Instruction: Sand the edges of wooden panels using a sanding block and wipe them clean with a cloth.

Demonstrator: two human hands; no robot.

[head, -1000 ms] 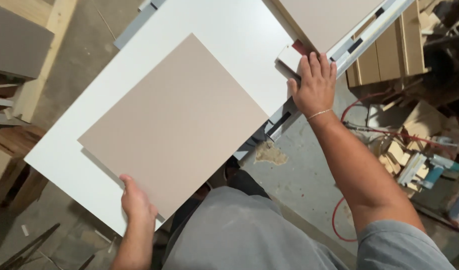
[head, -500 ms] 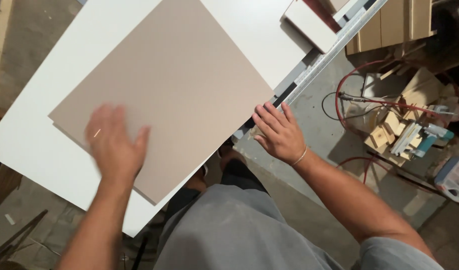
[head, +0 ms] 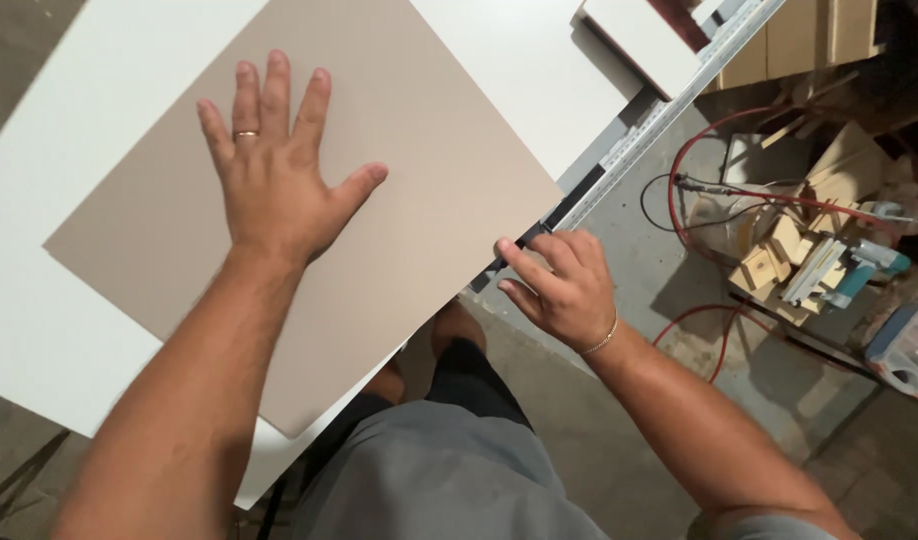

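Flat on the white table (head: 69, 330) lies a beige panel (head: 399, 200), turned at an angle so its near corner overhangs the table's near edge above the person's lap. Pressing on the panel's middle is the left hand (head: 274, 175), fingers spread and released, gripping nothing. At the panel's right corner, where it meets the grey metal rail (head: 669, 110) along the table's right edge, sits the right hand (head: 564, 285), its fingers curled with the tips touching the panel's edge. Bare white table shows to the left of the panel and beyond it. A small white board (head: 639, 40) lies at the far right, near the rail. On the concrete floor to the right lie a red hose (head: 694, 150), wood offcuts (head: 779, 250) and a clear plastic box (head: 909, 345).
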